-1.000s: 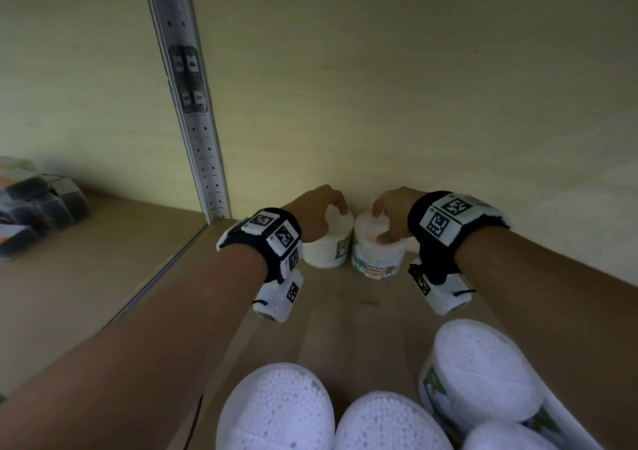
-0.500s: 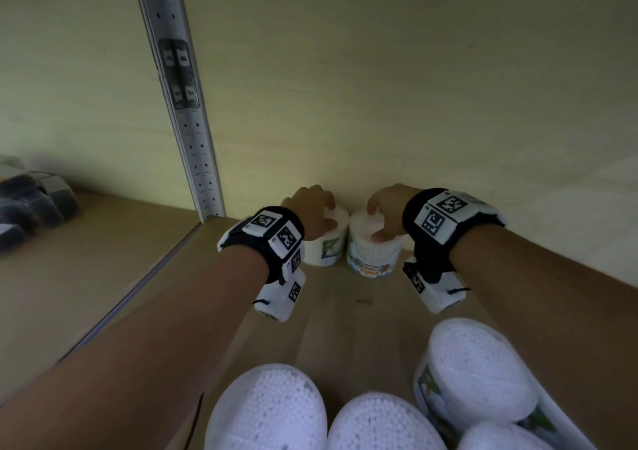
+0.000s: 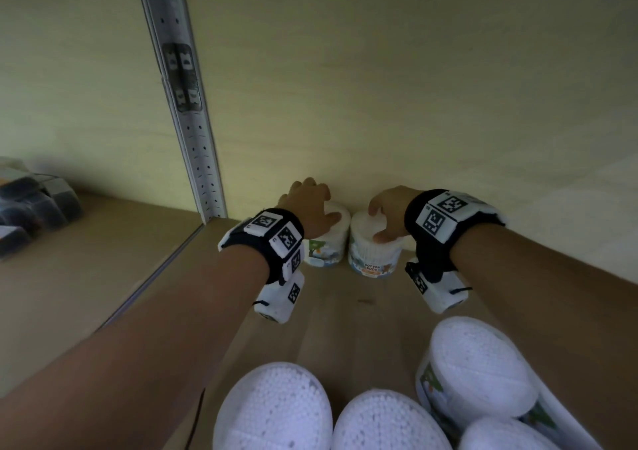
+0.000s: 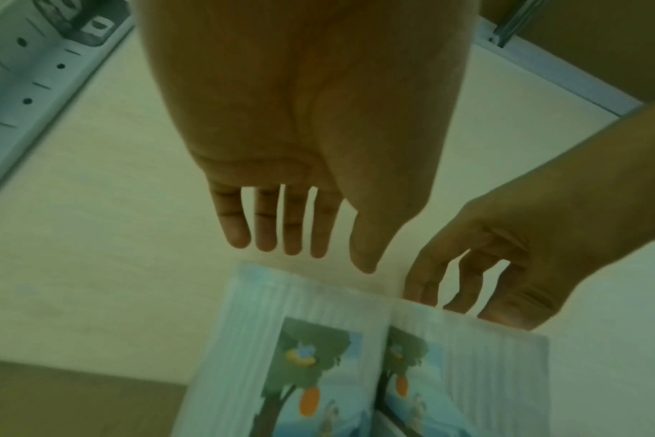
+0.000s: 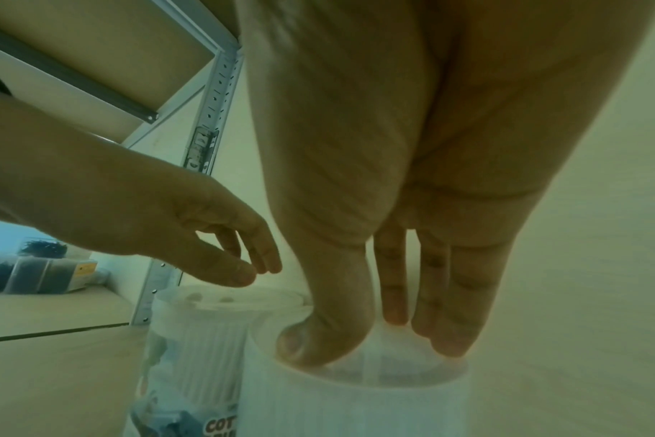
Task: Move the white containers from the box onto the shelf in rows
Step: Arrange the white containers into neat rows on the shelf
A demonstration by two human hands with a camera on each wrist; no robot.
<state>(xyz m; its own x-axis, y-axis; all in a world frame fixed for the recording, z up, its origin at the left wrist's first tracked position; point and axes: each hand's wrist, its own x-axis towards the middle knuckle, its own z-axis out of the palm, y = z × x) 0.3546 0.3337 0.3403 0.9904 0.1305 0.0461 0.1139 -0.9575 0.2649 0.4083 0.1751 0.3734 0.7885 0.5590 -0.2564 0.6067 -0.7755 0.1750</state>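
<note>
I am reaching far back on the wooden shelf (image 3: 345,328) by the pale wall (image 3: 414,87), my left hand (image 3: 309,204) hanging loose above one tub (image 3: 328,246), my right hand (image 3: 388,209) pinching the lid of the other tub (image 3: 371,259), which my right wrist view is showing best.

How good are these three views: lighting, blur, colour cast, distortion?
Head view: dim, wide-angle bend in the upright, near containers soft. Left wrist view: greenish cast, motion blur on the container label, left hand fairly clear. Right wrist view: hazy green, right hand close and soft, lid washed out.
</note>
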